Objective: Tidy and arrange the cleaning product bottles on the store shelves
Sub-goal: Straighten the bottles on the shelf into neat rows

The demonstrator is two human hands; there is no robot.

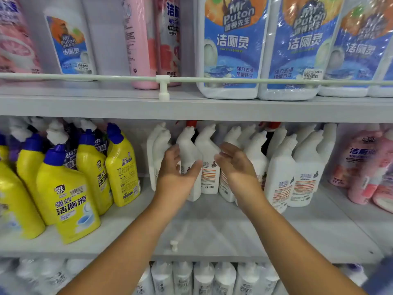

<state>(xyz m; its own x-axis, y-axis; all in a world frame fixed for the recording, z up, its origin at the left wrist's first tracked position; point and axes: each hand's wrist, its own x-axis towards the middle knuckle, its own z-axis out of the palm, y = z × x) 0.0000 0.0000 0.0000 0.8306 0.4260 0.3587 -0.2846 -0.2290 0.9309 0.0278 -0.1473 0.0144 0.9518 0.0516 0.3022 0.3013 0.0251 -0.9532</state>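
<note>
A person stands at grey store shelves. The middle shelf (212, 228) holds rows of bottles, and its front part is bare. A thin pale rail (85, 76) runs along the front of the top shelf (85, 105), held by a small white clip (163, 87).

Both arms reach in to the white bottles (282, 167) that stand in the middle of the middle shelf, with bent necks all leaning the same way. The left hand (177, 169) is up against one white bottle at the front (190, 152). Its fingers are loose and spread, and the thumb sticks out to the right across the bottle. I cannot tell if the fingers touch it. The right hand (236, 162) is just beside it, in front of the next white bottles, palm turned to the left, fingers loose and a bit blurry. The grip of each hand is wide and holds nothing.

To the left stand yellow bottles with blue caps (68, 188), some of them tilted. There is a gap between them and the white ones. To the right are pink bottles (365, 167). On the top shelf are big blue-label jugs (231, 50) on the right and tall pink bottles (141, 43) in the middle. Below, more white bottle tops (204, 275) show on the lowest shelf.
</note>
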